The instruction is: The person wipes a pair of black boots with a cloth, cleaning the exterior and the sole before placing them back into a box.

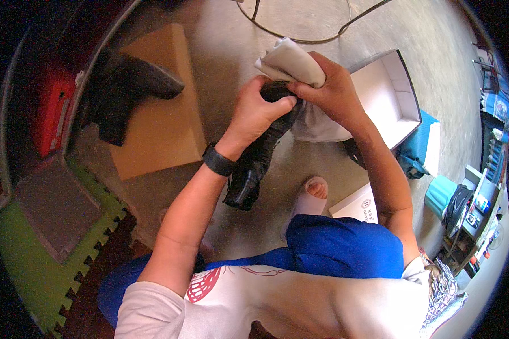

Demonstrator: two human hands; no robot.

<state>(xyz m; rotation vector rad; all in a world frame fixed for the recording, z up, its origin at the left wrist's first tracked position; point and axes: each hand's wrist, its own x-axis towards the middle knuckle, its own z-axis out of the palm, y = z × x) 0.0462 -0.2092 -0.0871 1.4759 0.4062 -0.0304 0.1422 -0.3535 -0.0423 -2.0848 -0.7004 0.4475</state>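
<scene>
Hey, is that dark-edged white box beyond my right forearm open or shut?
Open: the white box shows its pale floor and inner walls.

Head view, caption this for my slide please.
Left hand grips a black boot, right hand holds a white roll, another dark boot at left.

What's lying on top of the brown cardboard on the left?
Dark footwear lies across the left side of the brown cardboard. The cardboard surface beneath it is covered, and its dark left end blends into shadow, so whether it is one boot or two is unclear.
</scene>
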